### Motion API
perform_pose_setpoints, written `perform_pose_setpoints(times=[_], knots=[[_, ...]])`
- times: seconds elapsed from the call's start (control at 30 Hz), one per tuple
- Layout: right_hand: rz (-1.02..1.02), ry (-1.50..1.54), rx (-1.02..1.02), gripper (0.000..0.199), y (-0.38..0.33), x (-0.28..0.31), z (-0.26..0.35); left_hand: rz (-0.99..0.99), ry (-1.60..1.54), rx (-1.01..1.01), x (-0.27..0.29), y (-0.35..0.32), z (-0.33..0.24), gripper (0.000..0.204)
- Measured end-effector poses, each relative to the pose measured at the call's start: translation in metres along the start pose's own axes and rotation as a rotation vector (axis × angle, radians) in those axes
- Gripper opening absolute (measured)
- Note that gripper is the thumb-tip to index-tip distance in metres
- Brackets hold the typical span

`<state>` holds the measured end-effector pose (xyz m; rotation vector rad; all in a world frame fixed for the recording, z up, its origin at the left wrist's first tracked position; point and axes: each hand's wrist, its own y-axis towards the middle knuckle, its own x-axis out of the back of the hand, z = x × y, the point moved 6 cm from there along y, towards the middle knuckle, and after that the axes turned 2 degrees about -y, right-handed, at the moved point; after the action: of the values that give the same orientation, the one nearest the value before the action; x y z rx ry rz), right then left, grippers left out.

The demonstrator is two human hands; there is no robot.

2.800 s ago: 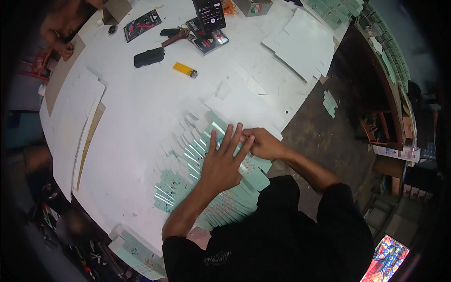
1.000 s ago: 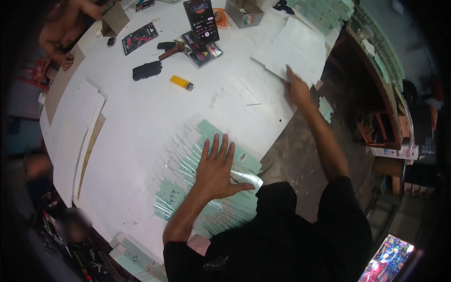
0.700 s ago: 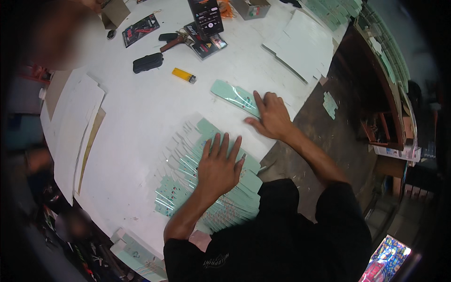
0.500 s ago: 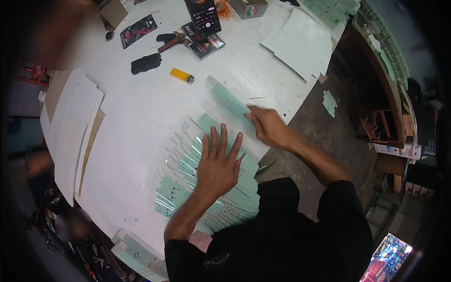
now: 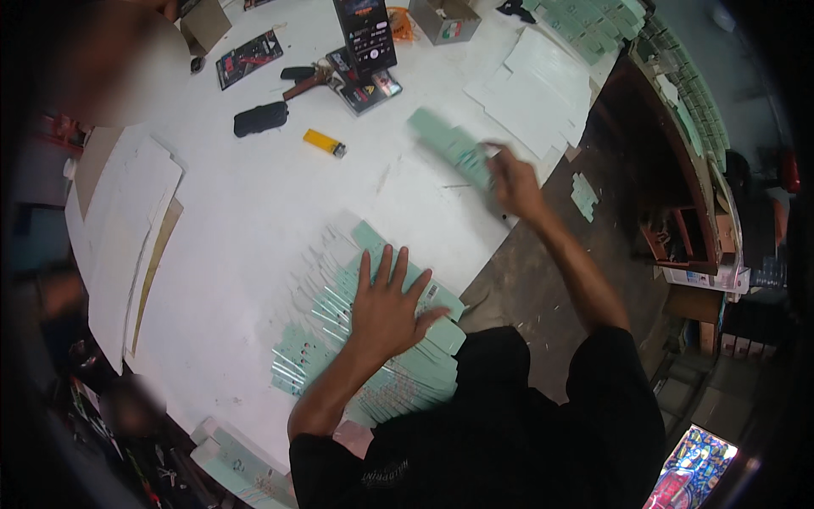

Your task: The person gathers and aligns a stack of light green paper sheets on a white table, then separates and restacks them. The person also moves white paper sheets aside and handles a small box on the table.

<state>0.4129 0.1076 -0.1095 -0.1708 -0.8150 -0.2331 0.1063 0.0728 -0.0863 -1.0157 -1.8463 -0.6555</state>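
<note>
Fanned out over the near edge of the white table is a row of overlapping mint-green flat cartons (image 5: 403, 390), some with clear shiny window strips. My left hand (image 5: 390, 297) lies flat on top of them with its fingers spread. Up and to the right, my right hand (image 5: 513, 180) grips one mint-green folded carton (image 5: 454, 151) by its near end, holding it over the table; the carton is somewhat smeared by motion. Its far end points toward the phone.
A yellow lighter (image 5: 324, 142), a black pouch (image 5: 260, 119), keys (image 5: 309, 82) and a propped phone (image 5: 366, 38) lie beyond. White card sheets (image 5: 538, 93) are at far right, more sheets (image 5: 127, 246) at left. Green cartons (image 5: 242, 471) stand at the near left corner.
My right hand has lifted the carton away from the fanned row, moving it up and to the right toward the white sheets. My left hand has stayed on the row.
</note>
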Motion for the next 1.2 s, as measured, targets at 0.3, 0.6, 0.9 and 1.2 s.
perform_pose_setpoints(times=[0.3,0.6,0.9,1.2], knots=[[0.155,0.032,0.101,0.032,-0.056,-0.048,0.1,0.015,0.037,0.028,0.002,0.002,-0.004,0.066],[-0.061,0.146,0.151,0.019,-0.102,-0.04,0.118,0.1,-0.092,-0.041,0.005,-0.006,-0.001,0.138],[0.28,0.228,0.103,0.037,-0.131,-0.067,0.096,0.015,0.061,-0.043,-0.012,-0.004,0.007,0.082],[0.016,1.005,0.209,0.072,-0.09,-0.112,0.108,0.075,-0.021,0.066,0.004,0.006,0.003,0.077]])
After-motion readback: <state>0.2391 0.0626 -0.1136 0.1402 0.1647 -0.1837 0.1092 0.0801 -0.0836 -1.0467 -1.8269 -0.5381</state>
